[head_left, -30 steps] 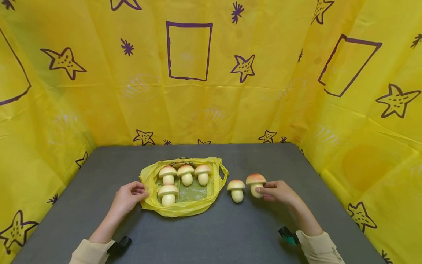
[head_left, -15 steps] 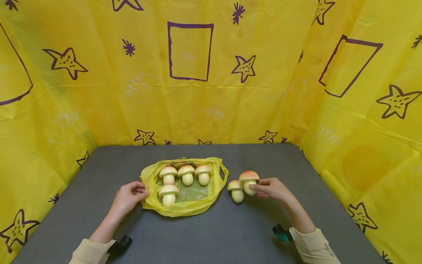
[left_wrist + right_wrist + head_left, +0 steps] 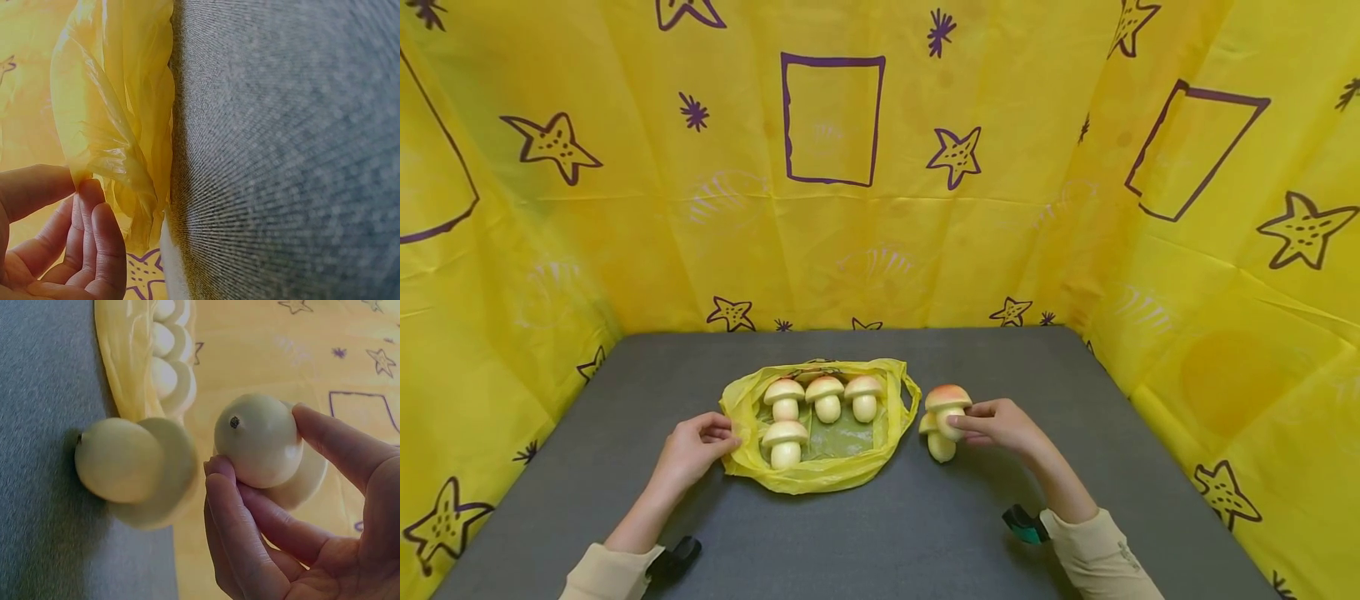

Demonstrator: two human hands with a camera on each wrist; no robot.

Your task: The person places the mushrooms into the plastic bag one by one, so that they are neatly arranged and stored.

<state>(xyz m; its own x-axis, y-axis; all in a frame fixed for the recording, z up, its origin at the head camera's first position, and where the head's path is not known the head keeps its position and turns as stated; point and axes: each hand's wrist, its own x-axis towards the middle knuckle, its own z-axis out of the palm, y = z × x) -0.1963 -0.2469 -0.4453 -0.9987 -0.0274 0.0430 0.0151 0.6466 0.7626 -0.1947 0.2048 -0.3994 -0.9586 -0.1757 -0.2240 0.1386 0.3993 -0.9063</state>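
My right hand (image 3: 1000, 427) holds a toy mushroom (image 3: 948, 400) by its pale stem, between thumb and fingers. The cap is cream with an orange-red top. In the head view it overlaps a second mushroom (image 3: 940, 446) on the table; the right wrist view shows a gap between the held mushroom (image 3: 259, 440) and the table one (image 3: 119, 459). My left hand (image 3: 696, 446) pinches the left rim of a yellow plastic bag (image 3: 842, 479), thumb and fingertip meeting on the film (image 3: 103, 137). Several mushrooms (image 3: 786, 446) lie inside the wide-mouthed bag.
The dark grey table (image 3: 865, 550) is enclosed at the back and sides by a yellow cloth (image 3: 842, 250) with purple drawings. A bag handle loop (image 3: 913, 393) sticks out on the right. Black straps (image 3: 1024, 525) sit at both wrists.
The right hand has moved left with its mushroom, from beside the table mushroom to over it in the head view. The left hand and the bag have stayed in place.
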